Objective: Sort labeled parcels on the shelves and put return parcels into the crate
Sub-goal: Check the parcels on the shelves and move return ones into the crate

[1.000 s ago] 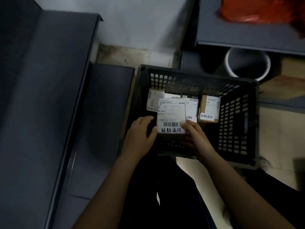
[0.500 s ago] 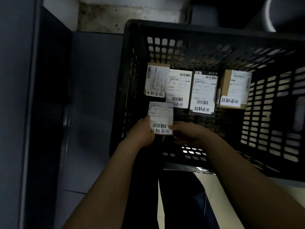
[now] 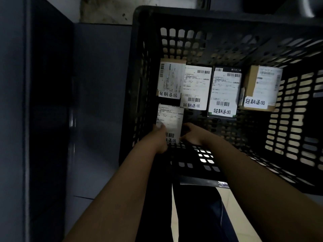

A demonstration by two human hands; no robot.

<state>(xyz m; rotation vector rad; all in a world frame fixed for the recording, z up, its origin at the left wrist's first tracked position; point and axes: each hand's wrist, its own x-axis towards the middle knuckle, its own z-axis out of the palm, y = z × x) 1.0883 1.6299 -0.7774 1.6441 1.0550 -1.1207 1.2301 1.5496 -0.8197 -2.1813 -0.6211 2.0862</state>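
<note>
Five parcels (image 3: 195,86) in crate (image 3: 227,14), nearest parcel (image 3: 170,119) seemingly hand-held.

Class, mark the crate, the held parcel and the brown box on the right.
crate (image 3: 227,16), head view, far rim.
held parcel (image 3: 170,117), head view, white label.
brown box (image 3: 251,81), head view, bare cardboard side.

Crate (image 3: 139,49): black with perforated walls, filling the view from centre to 3 o'clock.
Row of parcels (image 3: 196,86): four labelled parcels side by side on the crate's 12 o'clock side.
Held parcel (image 3: 170,119): white label up, at the crate's 8 o'clock, just below the row's leftmost parcel.
Left grip (image 3: 160,137): holds its 9 o'clock edge, thumb on the label.
Right grip (image 3: 192,135): holds its 3 o'clock edge.
Shelf (image 3: 101,84): grey, at 9 o'clock of the crate.
</note>
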